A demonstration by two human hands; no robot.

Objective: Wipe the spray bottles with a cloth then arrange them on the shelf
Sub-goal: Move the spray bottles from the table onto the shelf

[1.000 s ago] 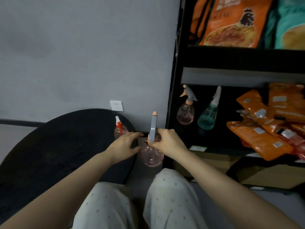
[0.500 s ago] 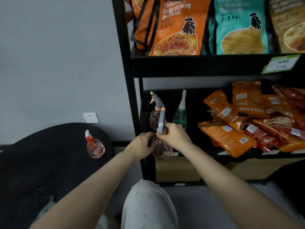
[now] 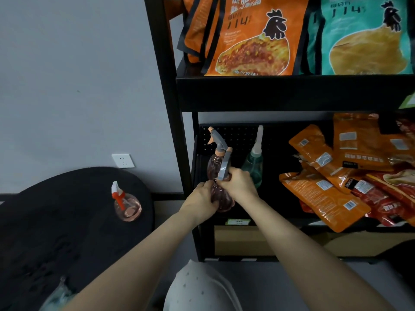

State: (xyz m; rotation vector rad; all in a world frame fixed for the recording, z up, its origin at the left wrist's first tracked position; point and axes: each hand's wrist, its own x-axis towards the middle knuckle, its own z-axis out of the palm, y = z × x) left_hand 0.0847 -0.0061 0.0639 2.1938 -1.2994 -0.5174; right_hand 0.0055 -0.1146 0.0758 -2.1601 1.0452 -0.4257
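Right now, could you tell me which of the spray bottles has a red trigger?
The clear pink round bottle standing alone on the black table; the held bottle and both shelf bottles have grey or white heads.

A plain grey wall [image 3: 74, 81] filled the left side, with a white power socket [image 3: 123, 160] low on it and a dark skirting strip below. A round black table [image 3: 56, 232] stood before the wall. To the right rose a black metal rack [image 3: 292, 93], its back panel perforated, with a brown cardboard box [image 3: 247, 241] beneath its lower tier. The floor [image 3: 280, 286] was grey. The light was dim and even.
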